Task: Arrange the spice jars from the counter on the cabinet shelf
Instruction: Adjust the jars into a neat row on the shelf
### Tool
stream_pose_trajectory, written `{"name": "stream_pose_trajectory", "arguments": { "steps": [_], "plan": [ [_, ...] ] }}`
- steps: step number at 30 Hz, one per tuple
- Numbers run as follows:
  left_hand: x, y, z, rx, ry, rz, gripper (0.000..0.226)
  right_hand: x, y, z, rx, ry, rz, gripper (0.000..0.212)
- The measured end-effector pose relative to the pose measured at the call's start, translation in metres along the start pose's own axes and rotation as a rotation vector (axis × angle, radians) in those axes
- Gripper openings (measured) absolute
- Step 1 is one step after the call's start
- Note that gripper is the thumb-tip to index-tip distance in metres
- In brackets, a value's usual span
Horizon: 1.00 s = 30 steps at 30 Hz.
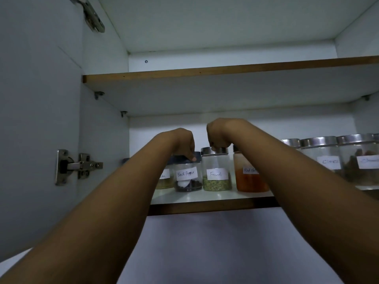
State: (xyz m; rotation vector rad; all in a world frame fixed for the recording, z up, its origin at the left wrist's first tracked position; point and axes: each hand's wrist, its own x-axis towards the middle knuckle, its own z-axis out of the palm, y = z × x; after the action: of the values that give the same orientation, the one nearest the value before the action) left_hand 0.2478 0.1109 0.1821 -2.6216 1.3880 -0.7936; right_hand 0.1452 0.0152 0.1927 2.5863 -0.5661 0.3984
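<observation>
Several labelled glass spice jars stand in a row on the lower cabinet shelf. My left hand grips the dark lid of the black pepper jar from above. My right hand grips the silver lid of the fennel jar from above. A jar of yellowish spice stands left of the black pepper, partly hidden by my left forearm. A red chilli jar stands right of the fennel, partly behind my right forearm. A cloves jar and another labelled jar stand further right.
An upper shelf spans the cabinet above the jars. The open cabinet door with its hinge is at the left. The cabinet's left wall is close to the leftmost jar.
</observation>
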Motion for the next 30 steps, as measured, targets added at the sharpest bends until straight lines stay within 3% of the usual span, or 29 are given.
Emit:
{"name": "stream_pose_trajectory", "arguments": {
  "steps": [5,17,20,23,27,30],
  "plan": [
    [0.026,-0.008,0.023,-0.033,0.013,-0.024,0.033,0.035,-0.009,0.018,-0.114,0.042,0.039,0.029],
    [0.064,-0.021,0.051,-0.113,0.046,-0.047,0.038,0.09,-0.015,0.041,-0.055,-0.013,0.099,0.028],
    [0.064,-0.023,0.054,-0.122,0.056,-0.041,0.037,0.09,-0.016,0.042,-0.056,0.011,0.092,0.023],
    [0.063,-0.023,0.056,-0.124,0.074,-0.043,0.037,0.088,-0.015,0.046,-0.043,0.041,0.09,0.003],
    [0.065,-0.028,0.061,-0.163,0.065,-0.055,0.046,0.086,-0.02,0.054,-0.023,-0.007,0.064,0.017],
    [0.064,-0.034,0.061,-0.225,0.14,-0.071,0.075,0.081,-0.028,0.053,0.102,0.078,0.08,0.055]
  ]
}}
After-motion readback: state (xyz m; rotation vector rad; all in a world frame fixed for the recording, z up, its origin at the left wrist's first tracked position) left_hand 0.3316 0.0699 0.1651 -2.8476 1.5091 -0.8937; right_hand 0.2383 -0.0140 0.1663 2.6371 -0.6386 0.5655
